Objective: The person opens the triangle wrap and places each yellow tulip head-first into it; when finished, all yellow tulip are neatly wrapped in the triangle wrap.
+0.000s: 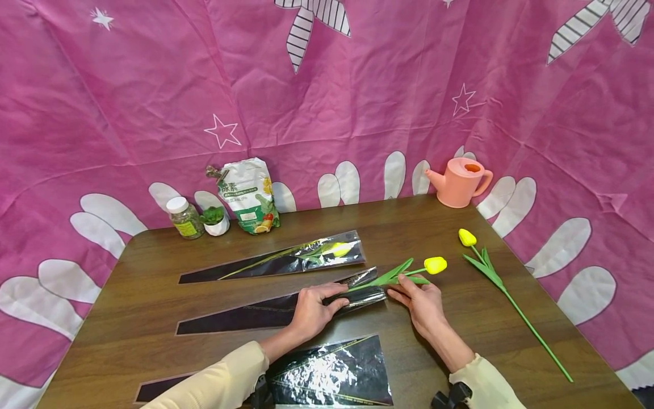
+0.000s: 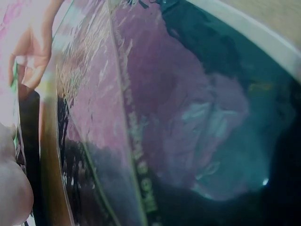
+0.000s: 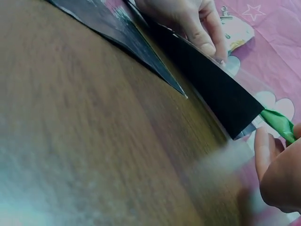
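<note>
In the head view a yellow tulip [image 1: 435, 265] lies with its stem partly inside the middle black sleeve [image 1: 245, 313], its leaves and bloom outside the wide end. My left hand [image 1: 313, 308] grips that sleeve near its opening, fingers over the top edge and thumb at the lower side. My right hand [image 1: 421, 301] pinches the tulip's green leaves just beyond the opening. In the right wrist view the right hand [image 3: 282, 169] is beside the green leaf [image 3: 278, 123] at the mouth of the black sleeve [image 3: 211, 89], while the left hand [image 3: 188, 21] holds the sleeve farther along.
Behind lies a sleeve [image 1: 265, 262] with a tulip inside; a flat sleeve [image 1: 332, 369] lies in front. Another tulip [image 1: 521, 315] rests at the right. Along the back stand a jar [image 1: 185, 218], small plant [image 1: 214, 220], white-green bag [image 1: 249, 196] and pink watering can [image 1: 458, 183].
</note>
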Demonstrator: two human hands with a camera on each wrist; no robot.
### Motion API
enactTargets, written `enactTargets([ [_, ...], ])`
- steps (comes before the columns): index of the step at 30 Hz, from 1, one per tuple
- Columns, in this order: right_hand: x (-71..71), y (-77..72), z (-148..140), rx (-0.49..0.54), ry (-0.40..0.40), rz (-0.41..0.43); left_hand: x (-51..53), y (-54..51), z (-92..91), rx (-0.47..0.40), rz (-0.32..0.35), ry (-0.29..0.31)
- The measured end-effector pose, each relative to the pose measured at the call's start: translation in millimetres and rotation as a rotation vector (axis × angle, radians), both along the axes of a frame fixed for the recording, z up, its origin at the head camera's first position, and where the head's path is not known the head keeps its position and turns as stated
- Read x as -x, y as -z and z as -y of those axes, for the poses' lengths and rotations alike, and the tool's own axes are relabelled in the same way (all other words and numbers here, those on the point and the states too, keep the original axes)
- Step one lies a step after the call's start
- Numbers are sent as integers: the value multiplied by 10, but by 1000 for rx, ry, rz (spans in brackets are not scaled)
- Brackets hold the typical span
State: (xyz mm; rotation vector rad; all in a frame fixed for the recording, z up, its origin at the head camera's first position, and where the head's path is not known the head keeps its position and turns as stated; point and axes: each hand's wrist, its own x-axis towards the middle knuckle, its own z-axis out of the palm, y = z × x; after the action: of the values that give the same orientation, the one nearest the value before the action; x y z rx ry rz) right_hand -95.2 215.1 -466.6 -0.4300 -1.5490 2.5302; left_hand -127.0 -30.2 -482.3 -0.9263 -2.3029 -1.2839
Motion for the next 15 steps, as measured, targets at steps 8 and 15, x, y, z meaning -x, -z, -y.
enactTargets([
  [8,10,-3,-23,-73,-18,3,-10,-2,1,-7,15,-6],
  [15,-2,3,-17,-73,-19,41,-13,-15,-9,9,15,-28],
])
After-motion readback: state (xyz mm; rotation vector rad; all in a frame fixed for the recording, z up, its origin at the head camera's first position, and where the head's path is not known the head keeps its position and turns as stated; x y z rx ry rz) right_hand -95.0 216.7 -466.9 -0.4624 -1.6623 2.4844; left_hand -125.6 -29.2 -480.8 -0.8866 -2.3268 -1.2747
